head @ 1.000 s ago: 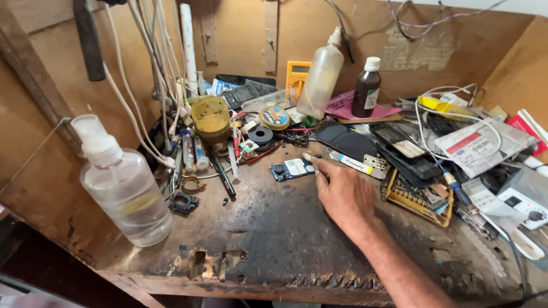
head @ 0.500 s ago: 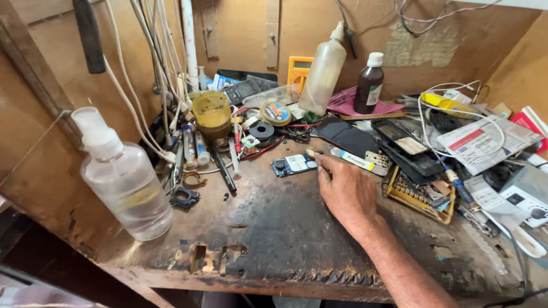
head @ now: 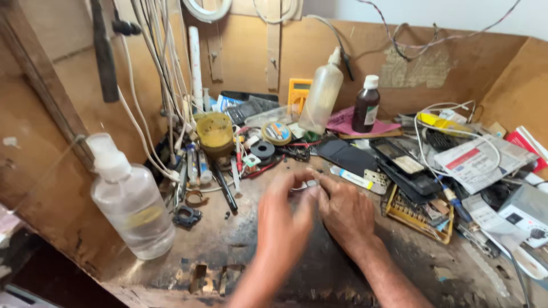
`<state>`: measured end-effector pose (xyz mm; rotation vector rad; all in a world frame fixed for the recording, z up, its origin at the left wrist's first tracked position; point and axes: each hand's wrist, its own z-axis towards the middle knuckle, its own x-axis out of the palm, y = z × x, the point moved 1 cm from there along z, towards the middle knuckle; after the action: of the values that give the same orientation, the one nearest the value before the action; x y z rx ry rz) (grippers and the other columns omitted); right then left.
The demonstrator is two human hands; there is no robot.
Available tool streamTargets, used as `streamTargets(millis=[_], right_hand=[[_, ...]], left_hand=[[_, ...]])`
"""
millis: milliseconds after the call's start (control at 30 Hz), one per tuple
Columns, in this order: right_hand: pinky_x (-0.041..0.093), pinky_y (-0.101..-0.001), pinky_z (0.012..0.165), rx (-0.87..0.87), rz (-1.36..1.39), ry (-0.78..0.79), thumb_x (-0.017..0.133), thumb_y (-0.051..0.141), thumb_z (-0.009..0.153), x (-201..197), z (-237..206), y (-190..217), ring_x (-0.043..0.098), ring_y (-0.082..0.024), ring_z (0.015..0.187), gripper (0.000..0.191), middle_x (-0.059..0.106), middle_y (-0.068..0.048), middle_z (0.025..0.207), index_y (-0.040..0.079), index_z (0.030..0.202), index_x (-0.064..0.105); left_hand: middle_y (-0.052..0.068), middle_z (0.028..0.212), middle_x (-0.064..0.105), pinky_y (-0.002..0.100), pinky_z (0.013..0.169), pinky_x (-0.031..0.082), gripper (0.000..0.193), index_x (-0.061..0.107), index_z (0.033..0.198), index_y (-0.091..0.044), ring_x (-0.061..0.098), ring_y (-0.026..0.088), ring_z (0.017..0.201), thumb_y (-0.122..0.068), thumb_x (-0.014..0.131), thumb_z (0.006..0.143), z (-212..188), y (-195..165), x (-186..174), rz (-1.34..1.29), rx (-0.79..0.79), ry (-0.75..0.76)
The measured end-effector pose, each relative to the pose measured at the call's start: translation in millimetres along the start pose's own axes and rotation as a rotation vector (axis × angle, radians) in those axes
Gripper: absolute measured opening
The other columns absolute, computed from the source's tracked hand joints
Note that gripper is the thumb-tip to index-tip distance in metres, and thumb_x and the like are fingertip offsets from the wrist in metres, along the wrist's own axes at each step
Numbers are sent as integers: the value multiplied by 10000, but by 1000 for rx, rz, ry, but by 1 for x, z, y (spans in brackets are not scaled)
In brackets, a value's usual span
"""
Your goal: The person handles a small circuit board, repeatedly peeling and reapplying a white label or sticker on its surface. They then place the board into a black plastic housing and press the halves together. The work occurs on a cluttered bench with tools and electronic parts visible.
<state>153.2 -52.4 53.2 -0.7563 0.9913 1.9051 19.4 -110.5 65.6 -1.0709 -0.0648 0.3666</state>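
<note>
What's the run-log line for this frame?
left hand: blurred, at small board | right hand: pinching small board | workbench: cluttered

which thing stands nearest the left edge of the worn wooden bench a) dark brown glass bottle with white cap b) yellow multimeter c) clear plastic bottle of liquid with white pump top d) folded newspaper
c: the clear plastic bottle with white pump top stands far left on the worn wooden bench, while the dark brown glass bottle is at the back, right of centre, beyond the left hand and right hand.
</note>
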Motion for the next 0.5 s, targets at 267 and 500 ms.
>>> streamTargets(millis=[267, 500], right_hand=[[571, -524, 717, 112, -86, 44, 635, 308, 929, 1, 2, 3, 732, -376, 803, 301, 761, -153, 875, 290, 1210, 740], [580, -512, 722, 124, -42, 49, 647, 277, 918, 1, 0, 4, 733, -382, 810, 322, 760, -159, 889, 278, 1227, 740]], left_hand=[[154, 1097, 740, 476, 923, 517, 412, 702, 1181, -46, 649, 372, 1042, -91, 800, 783, 59, 74, -2, 434, 320, 132], [195, 1071, 701, 473, 896, 526, 611, 612, 1341, -71, 648, 388, 1037, -187, 840, 786, 53, 64, -1, 532, 234, 183]])
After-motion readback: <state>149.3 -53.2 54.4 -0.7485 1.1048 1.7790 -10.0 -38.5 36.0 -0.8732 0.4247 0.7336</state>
